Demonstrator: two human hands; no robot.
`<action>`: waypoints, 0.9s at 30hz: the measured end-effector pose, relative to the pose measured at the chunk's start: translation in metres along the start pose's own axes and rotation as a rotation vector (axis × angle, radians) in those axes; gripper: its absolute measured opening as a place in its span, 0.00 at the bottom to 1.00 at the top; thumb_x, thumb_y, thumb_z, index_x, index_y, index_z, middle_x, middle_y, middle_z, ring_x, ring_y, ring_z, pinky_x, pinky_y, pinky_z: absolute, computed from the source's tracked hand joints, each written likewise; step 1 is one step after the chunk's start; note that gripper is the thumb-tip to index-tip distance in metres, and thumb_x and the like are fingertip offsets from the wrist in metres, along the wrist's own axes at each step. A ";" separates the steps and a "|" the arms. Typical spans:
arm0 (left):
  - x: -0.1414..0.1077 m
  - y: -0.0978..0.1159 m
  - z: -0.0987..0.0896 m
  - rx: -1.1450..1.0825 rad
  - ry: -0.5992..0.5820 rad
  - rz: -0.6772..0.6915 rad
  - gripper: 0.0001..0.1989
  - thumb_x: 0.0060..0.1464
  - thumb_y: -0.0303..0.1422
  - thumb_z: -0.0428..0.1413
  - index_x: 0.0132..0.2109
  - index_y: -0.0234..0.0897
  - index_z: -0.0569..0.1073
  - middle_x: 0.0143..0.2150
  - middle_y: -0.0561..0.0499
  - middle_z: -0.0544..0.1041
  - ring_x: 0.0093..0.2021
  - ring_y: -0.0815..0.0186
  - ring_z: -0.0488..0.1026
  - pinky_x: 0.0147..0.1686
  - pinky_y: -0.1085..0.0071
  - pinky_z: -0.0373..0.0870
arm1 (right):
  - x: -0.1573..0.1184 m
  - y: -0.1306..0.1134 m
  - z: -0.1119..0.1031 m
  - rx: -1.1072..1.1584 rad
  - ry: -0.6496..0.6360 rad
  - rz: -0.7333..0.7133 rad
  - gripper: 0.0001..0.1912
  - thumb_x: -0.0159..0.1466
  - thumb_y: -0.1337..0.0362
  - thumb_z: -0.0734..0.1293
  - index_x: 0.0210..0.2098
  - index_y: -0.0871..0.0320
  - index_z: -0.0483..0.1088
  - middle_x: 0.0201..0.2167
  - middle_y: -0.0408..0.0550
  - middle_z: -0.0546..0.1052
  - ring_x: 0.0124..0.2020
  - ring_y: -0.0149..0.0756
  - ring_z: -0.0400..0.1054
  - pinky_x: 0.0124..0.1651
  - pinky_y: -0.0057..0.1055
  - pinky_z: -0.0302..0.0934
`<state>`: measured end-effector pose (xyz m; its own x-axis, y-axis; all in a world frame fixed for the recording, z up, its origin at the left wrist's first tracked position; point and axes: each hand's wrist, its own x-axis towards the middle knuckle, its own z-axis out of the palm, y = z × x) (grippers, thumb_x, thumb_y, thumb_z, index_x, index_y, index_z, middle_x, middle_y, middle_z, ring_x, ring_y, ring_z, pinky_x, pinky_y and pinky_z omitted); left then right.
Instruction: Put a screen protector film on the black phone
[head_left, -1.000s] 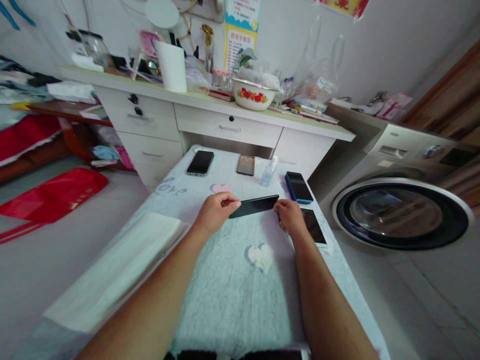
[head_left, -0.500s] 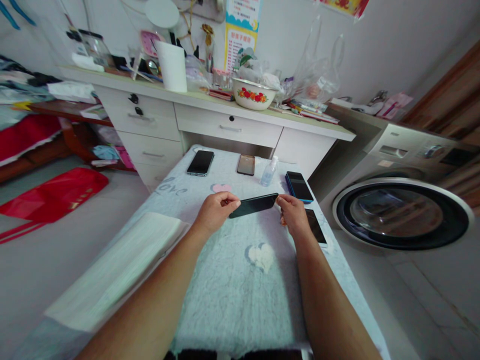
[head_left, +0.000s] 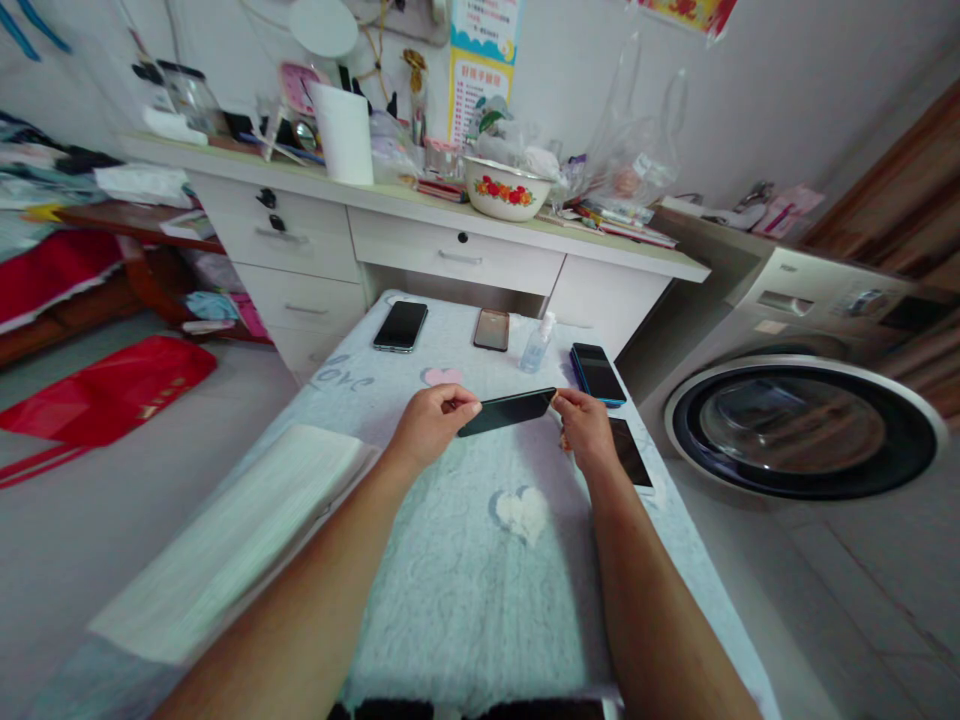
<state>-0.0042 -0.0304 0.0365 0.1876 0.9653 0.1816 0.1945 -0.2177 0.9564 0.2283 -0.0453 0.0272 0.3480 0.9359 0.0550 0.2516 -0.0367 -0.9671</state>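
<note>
A dark phone [head_left: 510, 411] is held tilted above the cloth-covered table [head_left: 480, 600]. My left hand [head_left: 435, 425] pinches its left end, and my right hand [head_left: 585, 425] pinches its right end. Partly behind my right hand lies a phone with a white edge [head_left: 631, 453]. Beyond it is a phone with a blue edge [head_left: 598, 374]. Toward the far side are a clear spray bottle [head_left: 536, 345], a brownish phone case [head_left: 492, 329] and another dark-screened phone [head_left: 401, 326].
A folded whitish cloth [head_left: 247, 540] lies on the table's left. Behind stands a white desk [head_left: 457, 250] with a flowered bowl [head_left: 506, 190] and a paper roll [head_left: 343, 135]. A washing machine [head_left: 810, 300] is at the right, a red bag [head_left: 120, 390] on the floor at left.
</note>
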 end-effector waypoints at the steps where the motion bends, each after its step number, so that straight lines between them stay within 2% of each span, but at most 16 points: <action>1: 0.000 0.001 0.000 0.001 0.001 0.001 0.10 0.46 0.37 0.58 0.32 0.34 0.76 0.27 0.52 0.75 0.28 0.69 0.70 0.29 0.73 0.64 | 0.000 0.000 0.000 -0.008 0.001 0.001 0.20 0.53 0.54 0.65 0.38 0.64 0.74 0.11 0.33 0.57 0.08 0.25 0.50 0.10 0.24 0.48; 10: 0.000 -0.002 0.000 0.000 0.004 0.014 0.09 0.46 0.37 0.58 0.32 0.35 0.76 0.27 0.53 0.75 0.28 0.69 0.70 0.30 0.73 0.65 | -0.001 0.001 -0.001 -0.104 -0.016 -0.005 0.14 0.53 0.57 0.62 0.31 0.61 0.72 0.10 0.33 0.56 0.08 0.27 0.53 0.10 0.24 0.47; 17: 0.001 -0.003 0.000 0.002 0.002 0.017 0.10 0.47 0.38 0.58 0.32 0.35 0.76 0.27 0.53 0.75 0.28 0.69 0.70 0.30 0.73 0.64 | 0.000 0.006 0.000 -0.145 -0.044 -0.013 0.09 0.53 0.59 0.61 0.23 0.58 0.65 0.10 0.33 0.54 0.07 0.25 0.51 0.10 0.23 0.43; 24: 0.001 -0.002 0.000 0.014 0.007 0.018 0.10 0.47 0.37 0.58 0.32 0.35 0.76 0.28 0.52 0.76 0.29 0.68 0.71 0.31 0.73 0.66 | 0.002 0.012 -0.001 -0.180 -0.074 -0.045 0.09 0.53 0.60 0.60 0.20 0.56 0.59 0.11 0.33 0.51 0.08 0.24 0.49 0.11 0.23 0.41; 27: 0.000 -0.001 -0.001 0.024 0.006 0.017 0.10 0.47 0.37 0.58 0.32 0.35 0.76 0.27 0.52 0.76 0.29 0.68 0.71 0.31 0.72 0.66 | 0.001 0.010 0.000 -0.178 -0.069 -0.040 0.09 0.53 0.60 0.60 0.20 0.57 0.61 0.11 0.33 0.52 0.08 0.24 0.49 0.12 0.23 0.42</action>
<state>-0.0048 -0.0299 0.0359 0.1848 0.9624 0.1992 0.2140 -0.2372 0.9476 0.2314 -0.0444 0.0173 0.2730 0.9595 0.0695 0.4216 -0.0544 -0.9052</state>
